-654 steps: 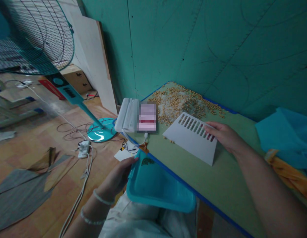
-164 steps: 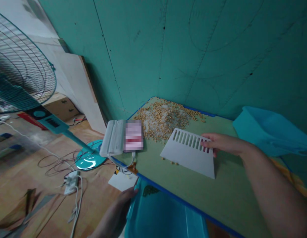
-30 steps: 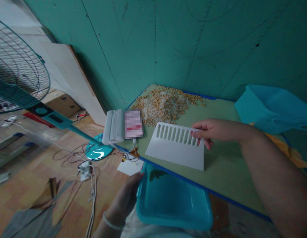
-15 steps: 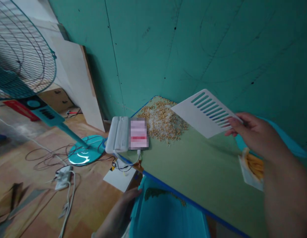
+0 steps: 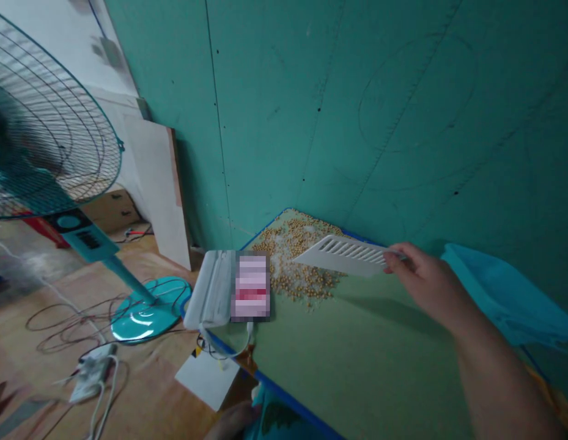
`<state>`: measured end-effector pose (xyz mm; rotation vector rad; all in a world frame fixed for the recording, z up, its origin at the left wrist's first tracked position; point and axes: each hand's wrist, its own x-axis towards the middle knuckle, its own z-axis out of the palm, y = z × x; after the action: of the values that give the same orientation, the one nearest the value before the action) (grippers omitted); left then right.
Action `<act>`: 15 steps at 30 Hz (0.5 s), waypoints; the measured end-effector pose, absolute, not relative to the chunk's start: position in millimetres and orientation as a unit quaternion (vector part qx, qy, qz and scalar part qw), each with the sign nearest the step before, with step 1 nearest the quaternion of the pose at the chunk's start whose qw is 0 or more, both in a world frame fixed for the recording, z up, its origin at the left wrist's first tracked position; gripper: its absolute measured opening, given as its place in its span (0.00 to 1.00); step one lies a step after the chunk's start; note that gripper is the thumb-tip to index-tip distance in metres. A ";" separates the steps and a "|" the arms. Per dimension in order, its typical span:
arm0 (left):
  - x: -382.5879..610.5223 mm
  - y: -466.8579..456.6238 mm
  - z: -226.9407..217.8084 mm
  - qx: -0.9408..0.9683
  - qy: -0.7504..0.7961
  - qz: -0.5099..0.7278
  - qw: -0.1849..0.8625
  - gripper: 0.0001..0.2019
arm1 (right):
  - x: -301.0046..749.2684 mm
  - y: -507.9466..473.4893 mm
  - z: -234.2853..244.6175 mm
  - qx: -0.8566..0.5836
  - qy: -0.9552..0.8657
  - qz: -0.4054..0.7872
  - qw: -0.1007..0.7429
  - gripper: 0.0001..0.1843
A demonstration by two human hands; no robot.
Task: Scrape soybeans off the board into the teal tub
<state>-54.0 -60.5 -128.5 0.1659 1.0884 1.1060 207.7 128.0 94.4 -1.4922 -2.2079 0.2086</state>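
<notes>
My right hand [image 5: 424, 281] is closed on the end of a white slotted scraper [image 5: 343, 255] and holds it nearly flat, just above a pile of yellow beans mixed with white grains [image 5: 297, 260] in the far corner of the green table [image 5: 357, 354]. My left hand [image 5: 233, 421] shows only partly at the bottom edge, against the rim of a teal tray [image 5: 284, 421] held below the table's blue edge. Its fingers are mostly out of view.
A white device with a cable [image 5: 228, 287] lies on the table's left corner. Teal cloth [image 5: 499, 293] sits at the right. A standing fan [image 5: 49, 165], its round base [image 5: 148, 308], cables and a power strip [image 5: 93, 373] occupy the floor at left. Teal wall behind.
My right hand has lowered the scraper from a raised tilt to nearly flat over the bean pile. The view has tipped up, so the tray and left hand dropped to the bottom edge.
</notes>
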 end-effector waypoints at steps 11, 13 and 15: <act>-38.7 -53.2 -132.8 0.150 0.585 0.450 0.658 0.11 | 213.6 138.4 81.8 -0.539 -0.816 0.095 0.189 0.15; -41.7 -53.5 -141.0 0.131 0.580 0.454 0.664 0.14 | 213.3 141.8 76.7 -0.534 -0.822 0.094 0.178 0.15; -44.8 -51.4 -149.7 0.105 0.570 0.460 0.673 0.16 | 213.6 144.8 71.3 -0.529 -0.825 0.093 0.176 0.15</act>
<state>-44.8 -51.4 -149.7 0.2358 1.2835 1.0361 213.6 144.8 71.3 -1.4969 -2.3363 0.2622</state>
